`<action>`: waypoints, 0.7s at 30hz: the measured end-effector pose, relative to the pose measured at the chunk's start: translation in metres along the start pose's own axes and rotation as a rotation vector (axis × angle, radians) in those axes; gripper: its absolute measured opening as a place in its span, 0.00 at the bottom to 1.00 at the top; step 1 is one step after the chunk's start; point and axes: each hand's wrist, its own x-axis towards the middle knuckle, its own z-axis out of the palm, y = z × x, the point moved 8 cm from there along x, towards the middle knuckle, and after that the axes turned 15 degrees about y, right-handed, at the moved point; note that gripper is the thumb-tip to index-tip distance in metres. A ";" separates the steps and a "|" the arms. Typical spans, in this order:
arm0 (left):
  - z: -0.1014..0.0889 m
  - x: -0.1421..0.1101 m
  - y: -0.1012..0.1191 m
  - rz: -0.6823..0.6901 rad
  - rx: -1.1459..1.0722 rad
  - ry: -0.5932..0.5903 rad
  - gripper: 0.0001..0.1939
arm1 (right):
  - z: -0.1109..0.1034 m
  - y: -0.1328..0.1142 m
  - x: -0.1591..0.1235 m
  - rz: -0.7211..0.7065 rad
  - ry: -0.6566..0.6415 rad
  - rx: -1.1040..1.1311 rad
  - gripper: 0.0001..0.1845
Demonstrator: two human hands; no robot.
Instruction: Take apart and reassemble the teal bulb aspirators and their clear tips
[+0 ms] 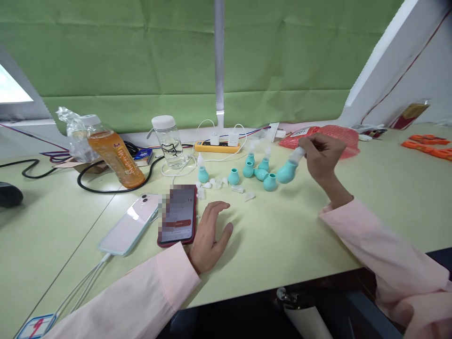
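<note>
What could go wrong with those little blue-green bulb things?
The right hand seems to hold a teal bulb by its clear tip, so the bulb might slip off. If it drops, it could knock the open bulb standing nearby. The small clear pieces lie loose on the table, so a bump might scatter them.

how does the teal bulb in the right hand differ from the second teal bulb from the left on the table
The held bulb is tilted; the second bulb stands upright on the table.
The held bulb has a translucent tip at its neck; the second bulb shows an open mouth.
The right hand holds the held bulb; no hand touches the second bulb.
Both are teal and rounded.
</note>
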 end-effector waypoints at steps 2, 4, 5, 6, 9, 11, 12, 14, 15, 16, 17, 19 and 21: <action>0.002 0.000 0.002 0.020 0.012 -0.030 0.13 | 0.010 0.019 0.006 -0.143 -0.140 -0.280 0.12; 0.004 0.000 0.002 0.031 0.028 -0.051 0.12 | 0.024 0.040 0.000 -0.227 -0.327 -0.534 0.11; 0.004 0.000 0.003 0.035 0.034 -0.055 0.12 | 0.029 0.049 -0.005 -0.244 -0.411 -0.620 0.10; 0.004 0.000 0.003 0.037 0.038 -0.058 0.12 | 0.034 0.057 -0.011 -0.251 -0.490 -0.682 0.10; 0.005 -0.001 0.003 0.038 0.050 -0.071 0.11 | 0.041 0.068 -0.020 -0.255 -0.585 -0.758 0.12; 0.006 -0.001 0.003 0.037 0.051 -0.076 0.10 | 0.038 0.067 -0.017 -0.258 -0.529 -0.805 0.13; 0.006 0.000 0.003 0.037 0.051 -0.077 0.10 | 0.035 0.063 -0.014 -0.267 -0.462 -0.811 0.13; 0.007 0.000 0.004 0.036 0.051 -0.079 0.10 | 0.029 0.049 -0.009 -0.313 -0.333 -0.773 0.15; 0.007 0.000 0.004 0.036 0.053 -0.080 0.10 | 0.028 0.041 -0.010 -0.346 -0.283 -0.730 0.16; 0.007 0.000 0.003 0.035 0.054 -0.083 0.10 | 0.026 0.031 -0.013 -0.382 -0.240 -0.674 0.16; 0.007 0.000 0.003 0.034 0.055 -0.087 0.09 | 0.027 0.021 -0.019 -0.414 -0.220 -0.606 0.15; 0.008 -0.001 0.002 0.032 0.057 -0.097 0.09 | 0.032 0.002 -0.040 -0.470 -0.266 -0.447 0.14; 0.008 -0.002 0.002 0.032 0.056 -0.104 0.09 | 0.044 -0.020 -0.075 -0.539 -0.434 -0.252 0.12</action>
